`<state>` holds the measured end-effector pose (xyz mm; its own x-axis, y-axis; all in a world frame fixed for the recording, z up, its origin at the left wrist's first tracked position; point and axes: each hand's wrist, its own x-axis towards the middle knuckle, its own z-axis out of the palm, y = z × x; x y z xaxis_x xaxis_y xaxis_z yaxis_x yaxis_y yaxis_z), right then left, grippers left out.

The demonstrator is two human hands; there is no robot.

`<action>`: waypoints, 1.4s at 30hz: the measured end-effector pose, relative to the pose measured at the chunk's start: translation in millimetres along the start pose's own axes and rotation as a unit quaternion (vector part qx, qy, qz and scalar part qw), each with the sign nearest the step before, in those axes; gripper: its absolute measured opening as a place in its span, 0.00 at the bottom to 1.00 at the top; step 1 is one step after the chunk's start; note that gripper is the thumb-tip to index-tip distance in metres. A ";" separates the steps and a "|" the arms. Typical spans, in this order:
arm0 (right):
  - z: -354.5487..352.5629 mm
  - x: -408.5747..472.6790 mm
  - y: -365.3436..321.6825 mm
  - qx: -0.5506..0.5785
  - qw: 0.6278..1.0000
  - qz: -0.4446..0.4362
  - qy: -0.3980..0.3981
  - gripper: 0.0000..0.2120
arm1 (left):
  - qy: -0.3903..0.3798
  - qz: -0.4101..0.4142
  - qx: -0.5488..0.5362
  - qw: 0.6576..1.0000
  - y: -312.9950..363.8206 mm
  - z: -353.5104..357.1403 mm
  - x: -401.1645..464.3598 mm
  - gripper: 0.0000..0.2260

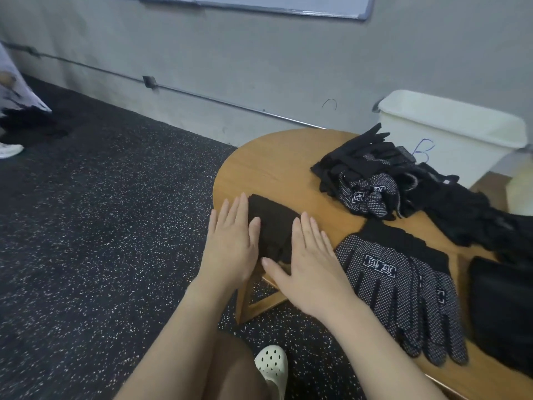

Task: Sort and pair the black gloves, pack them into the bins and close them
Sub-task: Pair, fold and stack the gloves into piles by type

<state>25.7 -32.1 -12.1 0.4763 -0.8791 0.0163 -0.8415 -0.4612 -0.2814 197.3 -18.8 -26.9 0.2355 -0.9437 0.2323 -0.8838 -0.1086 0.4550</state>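
Observation:
A plain black glove (pixel 274 223) lies flat at the left edge of the wooden table (pixel 277 166). My left hand (pixel 230 241) presses on its left side with straight fingers. My right hand (pixel 311 261) lies flat on its right side, fingers straight too. Just right of my right hand a pair of dotted black gloves (pixel 403 287) lies flat, fingers toward me. A heap of mixed black gloves (pixel 372 180) sits further back. A white bin (pixel 458 137) marked with a blue B stands behind the heap, its lid on.
More black fabric (pixel 476 220) stretches along the table's right side, and a dark folded piece (pixel 501 307) lies at the right edge. Speckled dark floor (pixel 101 226) lies left of the table. My foot in a white clog (pixel 272 368) is below. Another person's shoe (pixel 10 150) shows far left.

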 end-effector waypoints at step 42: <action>-130.7 120.7 107.1 0.001 0.963 0.031 0.267 0.09 | -0.024 0.038 -0.003 0.999 49.2 26.8 6.5 0.27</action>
<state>-40.3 -203.3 85.1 0.2266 -0.8416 0.4903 -0.8635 -0.4064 -0.2986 144.5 -38.7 -26.0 0.1475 -0.9633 0.2244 -0.8956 -0.0338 0.4435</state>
